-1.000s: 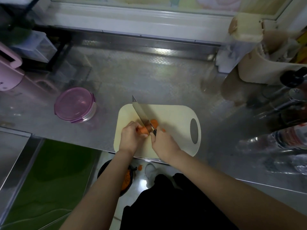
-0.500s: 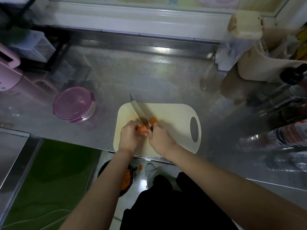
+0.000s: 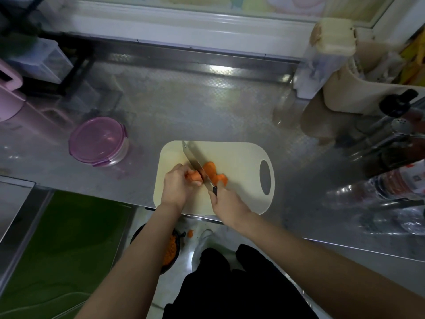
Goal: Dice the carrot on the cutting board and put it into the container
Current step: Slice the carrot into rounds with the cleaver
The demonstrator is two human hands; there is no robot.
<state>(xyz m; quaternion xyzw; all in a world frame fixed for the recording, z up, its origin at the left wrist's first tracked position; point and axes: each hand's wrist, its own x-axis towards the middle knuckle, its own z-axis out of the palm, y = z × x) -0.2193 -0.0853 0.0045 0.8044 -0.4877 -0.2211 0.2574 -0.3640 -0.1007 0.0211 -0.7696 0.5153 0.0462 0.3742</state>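
Head view: over the last second the knife (image 3: 195, 161) has come down through the carrot (image 3: 195, 176) again. More orange slices (image 3: 210, 169) now lie on the right of the blade than a moment ago, loosely overlapping in the middle of the cutting board (image 3: 243, 155). The stub left to cut looks shorter. The left hand (image 3: 177, 185) has its fingers curled over that stub and pins it to the board just left of the blade. The right hand (image 3: 226, 203) is wrapped round the knife handle, with the blade slanting away toward the board's far left corner.

By this showing the work is at rounds, not dice. The slices probably need further cuts before anything goes into the container (image 3: 99, 140).

The container stands on the bench (image 3: 207, 107) well left of the board, and its purple lid is on, so it must be opened first. Nothing lies between it and the board.

A pink appliance (image 3: 9, 100) sits at the far left. A beige-lidded dispenser (image 3: 331, 42) and bottles (image 3: 391, 180) crowd the right side. Below the bench edge, on the floor, a dark bowl (image 3: 147, 236) holds orange bits, and a stray carrot piece (image 3: 190, 233) lies beside it.
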